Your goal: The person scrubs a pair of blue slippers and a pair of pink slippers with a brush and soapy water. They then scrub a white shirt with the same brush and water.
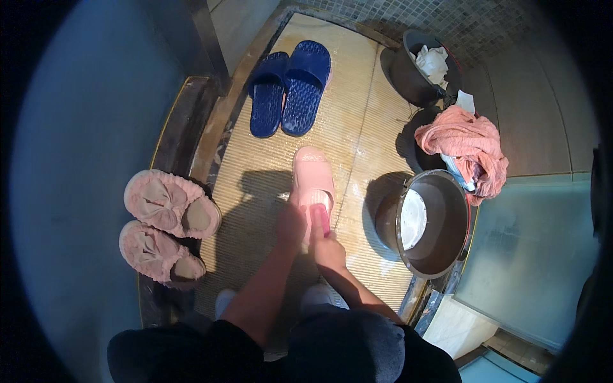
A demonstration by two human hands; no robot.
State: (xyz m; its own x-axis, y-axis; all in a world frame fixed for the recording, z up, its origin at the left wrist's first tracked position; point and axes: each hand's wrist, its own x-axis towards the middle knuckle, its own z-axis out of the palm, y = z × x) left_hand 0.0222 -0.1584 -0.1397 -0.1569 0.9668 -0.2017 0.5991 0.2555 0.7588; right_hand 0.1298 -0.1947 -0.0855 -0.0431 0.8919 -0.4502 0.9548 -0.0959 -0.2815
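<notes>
A pink rubber slide slipper (313, 174) lies on the wet floor in front of me, toe pointing away. My left hand (290, 225) grips its left side near the heel; the fingers are blurred and partly in shadow. In my right hand (328, 246) is a pink scrubbing brush (324, 221), pressed to the insole behind the strap. The brush's bristles are hidden. Farther off, a pair of dark blue slide slippers (301, 103) shows whitish suds or wet marks on the footbeds.
At right, a brown bucket (433, 225) holds whitish water. Behind it, pink cloth (462, 139) is heaped over another container. A dark bucket (414, 79) with white cloth leans beside the mosaic wall (459, 24). Fluffy pink bow slippers (160, 201) sit on the left stone sill (184, 110).
</notes>
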